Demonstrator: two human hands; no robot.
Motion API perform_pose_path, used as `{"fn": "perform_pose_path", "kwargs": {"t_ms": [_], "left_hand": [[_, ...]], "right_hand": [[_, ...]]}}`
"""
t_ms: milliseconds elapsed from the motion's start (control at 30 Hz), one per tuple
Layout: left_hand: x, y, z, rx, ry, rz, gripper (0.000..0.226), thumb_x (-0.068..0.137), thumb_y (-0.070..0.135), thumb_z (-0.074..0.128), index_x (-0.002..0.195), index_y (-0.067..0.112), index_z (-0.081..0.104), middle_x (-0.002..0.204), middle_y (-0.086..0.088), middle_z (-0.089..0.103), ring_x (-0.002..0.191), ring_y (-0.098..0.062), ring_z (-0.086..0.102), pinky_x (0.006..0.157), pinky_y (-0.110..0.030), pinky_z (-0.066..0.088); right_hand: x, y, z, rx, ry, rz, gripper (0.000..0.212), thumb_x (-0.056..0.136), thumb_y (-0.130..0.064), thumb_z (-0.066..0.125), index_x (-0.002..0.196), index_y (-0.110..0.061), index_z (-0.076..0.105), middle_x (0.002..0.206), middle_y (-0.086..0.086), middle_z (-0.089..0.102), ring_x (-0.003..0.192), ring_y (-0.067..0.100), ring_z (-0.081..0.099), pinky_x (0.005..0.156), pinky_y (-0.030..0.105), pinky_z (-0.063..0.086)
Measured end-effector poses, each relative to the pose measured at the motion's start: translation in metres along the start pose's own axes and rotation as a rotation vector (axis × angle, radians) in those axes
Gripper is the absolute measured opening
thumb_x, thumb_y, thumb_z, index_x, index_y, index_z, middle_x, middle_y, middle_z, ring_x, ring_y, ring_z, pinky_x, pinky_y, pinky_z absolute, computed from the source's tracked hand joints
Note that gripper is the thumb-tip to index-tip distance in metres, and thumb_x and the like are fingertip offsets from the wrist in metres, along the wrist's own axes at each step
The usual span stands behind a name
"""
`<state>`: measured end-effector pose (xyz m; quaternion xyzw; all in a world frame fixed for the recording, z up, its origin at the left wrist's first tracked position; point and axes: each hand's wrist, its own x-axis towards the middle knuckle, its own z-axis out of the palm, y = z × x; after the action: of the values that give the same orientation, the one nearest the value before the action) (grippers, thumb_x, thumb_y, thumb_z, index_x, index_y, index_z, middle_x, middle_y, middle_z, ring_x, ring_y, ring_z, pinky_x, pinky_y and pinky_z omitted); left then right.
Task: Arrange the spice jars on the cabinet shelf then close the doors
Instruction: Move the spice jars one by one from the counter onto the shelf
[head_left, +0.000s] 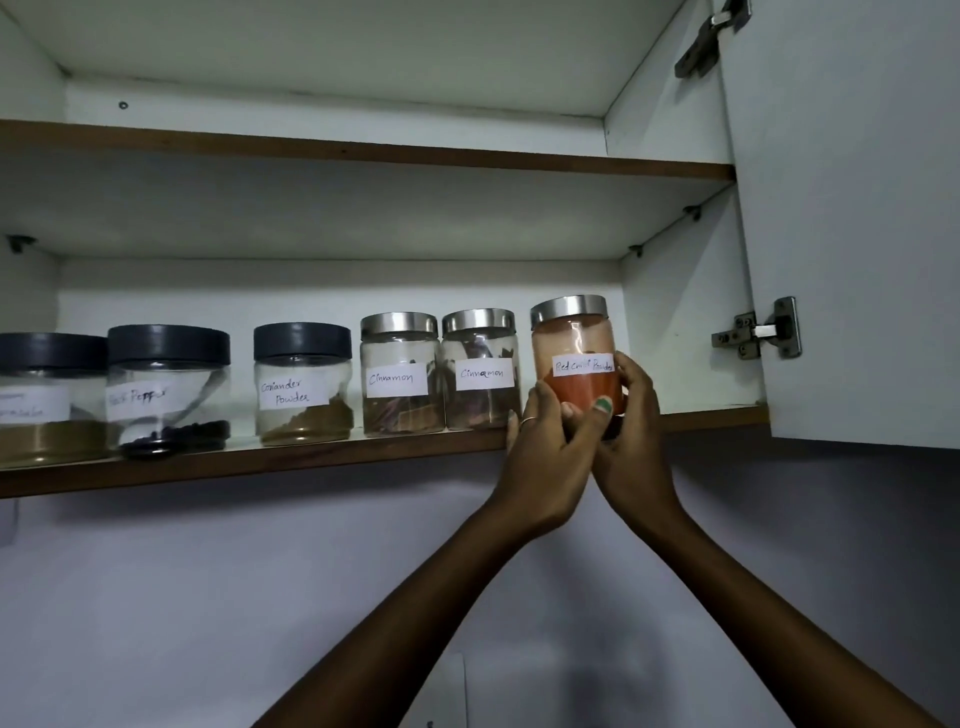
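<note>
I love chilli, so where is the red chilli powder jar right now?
The red chilli powder jar is at the lower shelf's right end, beside a cinnamon jar, held in both hands.

White-lined wall cabinet with brown-edged shelves, upper shelf bare, right door swung open on two metal hinges, mounted above a plain pale grey wall in dim light.
</note>
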<state>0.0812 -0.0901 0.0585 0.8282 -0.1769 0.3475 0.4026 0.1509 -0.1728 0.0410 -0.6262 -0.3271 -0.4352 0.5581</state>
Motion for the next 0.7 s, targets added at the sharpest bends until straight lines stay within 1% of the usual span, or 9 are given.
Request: {"fn": "perform_pose_path", "kwargs": {"t_ms": [67,167,267,333,400,467,500,567,700], "left_hand": [[0.002,-0.003,0.001,0.066,0.005,-0.014,0.067,0.097,0.051,0.035,0.149,0.014,0.017,0.148,-0.007,0.034,0.140,-0.027,0.026,0.116,-0.047,0.024],[0.002,-0.006,0.005,0.171,0.005,-0.056,0.075,0.095,0.056,0.033,0.151,0.013,0.008,0.156,-0.007,0.022,0.144,-0.029,0.017,0.117,-0.047,0.022],[0.001,-0.005,0.010,0.288,-0.006,-0.117,0.081,0.093,0.060,0.031,0.152,0.014,-0.002,0.160,-0.005,0.007,0.146,-0.031,0.005,0.119,-0.044,0.015],[0.001,-0.003,0.013,0.348,-0.007,-0.136,0.084,0.093,0.062,0.030,0.151,0.013,-0.005,0.161,-0.006,0.002,0.147,-0.032,0.003,0.118,-0.042,0.015],[0.002,-0.002,0.015,0.374,-0.012,-0.138,0.086,0.092,0.062,0.032,0.151,0.012,-0.006,0.160,-0.008,0.004,0.146,-0.031,0.009,0.118,-0.044,0.019],[0.003,-0.001,0.016,0.386,-0.013,-0.137,0.087,0.092,0.062,0.034,0.150,0.011,-0.006,0.160,-0.009,0.006,0.145,-0.030,0.013,0.118,-0.044,0.022],[0.003,-0.001,0.017,0.392,-0.009,-0.134,0.087,0.092,0.061,0.034,0.150,0.011,-0.006,0.160,-0.009,0.006,0.145,-0.030,0.013,0.118,-0.044,0.021],[0.003,-0.001,0.019,0.404,-0.003,-0.120,0.086,0.093,0.060,0.034,0.150,0.011,-0.006,0.160,-0.009,0.004,0.145,-0.030,0.012,0.119,-0.045,0.019],[0.000,-0.004,0.020,0.409,0.012,-0.090,0.084,0.094,0.057,0.036,0.150,0.013,-0.007,0.160,-0.006,0.000,0.147,-0.028,0.006,0.120,-0.046,0.013]], "right_hand": [[0.001,0.006,0.006,-0.118,-0.024,0.028,0.079,0.083,-0.034,0.065,0.144,-0.022,0.018,0.143,0.006,0.038,0.127,0.022,0.042,0.107,0.046,0.034],[0.003,0.008,0.013,-0.206,0.018,0.075,0.078,0.082,-0.043,0.062,0.145,-0.023,0.020,0.141,0.005,0.041,0.125,0.023,0.039,0.104,0.035,0.024],[0.000,0.012,0.017,-0.225,0.018,0.143,0.076,0.081,-0.039,0.066,0.143,-0.019,0.025,0.142,0.006,0.039,0.125,0.021,0.038,0.100,0.027,0.024],[-0.003,0.013,0.019,0.021,0.076,0.345,0.073,0.081,-0.024,0.069,0.139,-0.011,0.026,0.140,0.013,0.038,0.114,0.016,0.041,0.086,0.016,0.031],[-0.006,0.010,0.020,0.300,0.161,0.539,0.071,0.080,-0.008,0.068,0.135,-0.003,0.024,0.138,0.020,0.038,0.105,0.017,0.044,0.074,0.015,0.038],[-0.005,0.010,0.020,0.337,0.195,0.586,0.067,0.081,-0.005,0.066,0.133,0.000,0.024,0.137,0.023,0.038,0.113,0.027,0.047,0.086,0.027,0.042],[-0.005,0.010,0.021,0.319,0.189,0.569,0.065,0.082,-0.005,0.065,0.133,0.001,0.025,0.137,0.024,0.039,0.120,0.032,0.045,0.095,0.034,0.040],[-0.006,0.006,0.021,0.256,0.174,0.534,0.062,0.083,-0.006,0.064,0.133,0.002,0.027,0.138,0.025,0.038,0.126,0.036,0.041,0.104,0.039,0.034],[-0.007,-0.001,0.020,0.238,0.173,0.539,0.060,0.086,-0.007,0.060,0.134,0.003,0.026,0.140,0.024,0.036,0.128,0.035,0.040,0.104,0.039,0.034]]}}
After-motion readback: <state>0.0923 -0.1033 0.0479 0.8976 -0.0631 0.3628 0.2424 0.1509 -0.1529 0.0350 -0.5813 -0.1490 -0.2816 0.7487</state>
